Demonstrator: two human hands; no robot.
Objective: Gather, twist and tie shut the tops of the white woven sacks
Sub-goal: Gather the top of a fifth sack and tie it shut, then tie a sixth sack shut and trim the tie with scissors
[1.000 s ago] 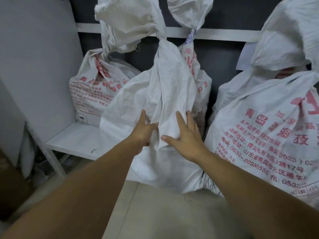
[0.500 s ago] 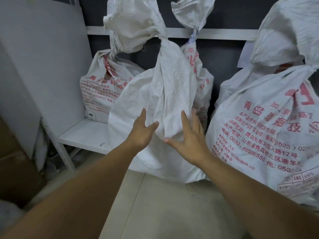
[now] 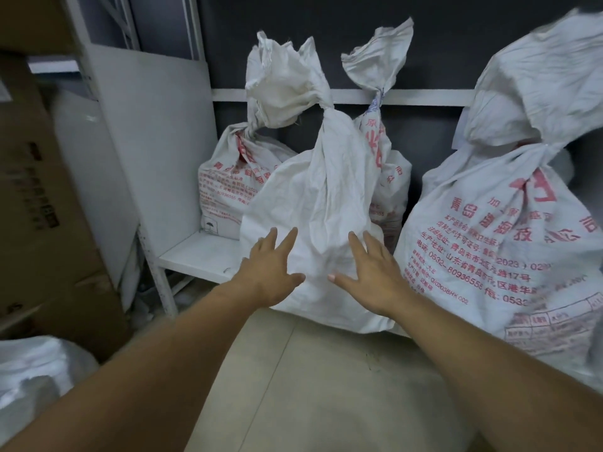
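A plain white woven sack (image 3: 323, 203) stands in the middle, its neck twisted and knotted high up. My left hand (image 3: 269, 272) and my right hand (image 3: 370, 275) lie flat against its lower front, fingers straight and spread, holding nothing. Behind it stand a tied sack with red print (image 3: 225, 187) on the left and another tied one (image 3: 388, 181) behind on the right. A big sack with red print (image 3: 509, 239), also tied at the neck, fills the right side.
The rear sacks sit on a low white shelf (image 3: 195, 256) against a dark wall. A white side panel (image 3: 156, 141) and a brown cardboard box (image 3: 42, 197) stand at the left. A white bag (image 3: 32, 370) lies at lower left. Pale floor (image 3: 310, 386) lies below.
The view has pulled back and swung left. Both hands slid lower on the middle sack and spread apart; the fold they were at earlier is no longer between them.
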